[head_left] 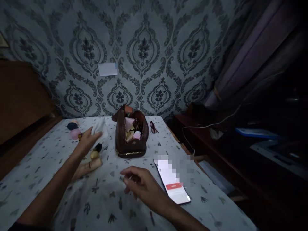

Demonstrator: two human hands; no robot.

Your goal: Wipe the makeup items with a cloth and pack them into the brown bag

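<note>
cloth (100, 128), white and crumpled, lay to the left of the brown bag (131, 150), at the parted thumb and fingers of the left hand (87, 138); whether they gripped it could not be told. the right hand (142, 186) hung curled nearer the person, thumb and fingers drawn toward one another, perhaps to steady something small, though the dimness hid whether anything was pinched there. the bag stood upright with its mouth gaping, likely so that its contents, a pink jar (137, 136) among them, stayed visible and reachable. the beige tube (95, 164) and yellow bottle (94, 155) lay beside the left forearm, seemingly spread apart to keep each distinct. the phone (173, 189) rested face up by the right wrist, its lit screen probably angled for a glance, and the glasses (153, 127) lay just right of the bag, presumably out of the way.
</note>
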